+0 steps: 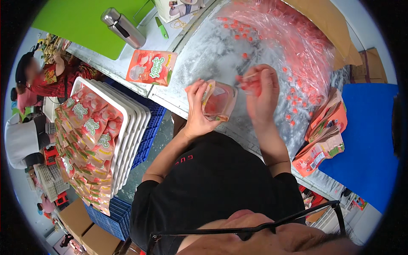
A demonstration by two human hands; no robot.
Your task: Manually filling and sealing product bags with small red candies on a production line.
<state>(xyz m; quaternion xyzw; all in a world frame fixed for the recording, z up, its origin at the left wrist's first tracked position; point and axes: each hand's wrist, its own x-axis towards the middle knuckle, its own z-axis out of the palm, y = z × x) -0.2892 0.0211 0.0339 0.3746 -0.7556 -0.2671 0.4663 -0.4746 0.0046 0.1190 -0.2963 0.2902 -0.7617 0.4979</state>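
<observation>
My left hand (196,115) is wrapped round a pink stand-up pouch (230,97), its open mouth turned up and red pieces visible inside. Just right of that mouth, my right hand (264,94) has its fingers curled on several small red wrapped candies (250,86). Loose red candies (244,55) of the same look lie scattered on the frosty-looking grey tabletop (199,57). Beyond them a large clear plastic bag (304,46) holds a heap of more red candies. A flat printed pouch (151,67) lies left of my hands, touching neither.
At my left, filled pouches (91,127) lie heaped in a white tray (123,111) on a tray stack. A steel flask (124,29) and a green-handled knife (162,29) sit at the far left. Pouch stacks (318,155) and a blue board (361,127) are at right. People (51,78) work beyond.
</observation>
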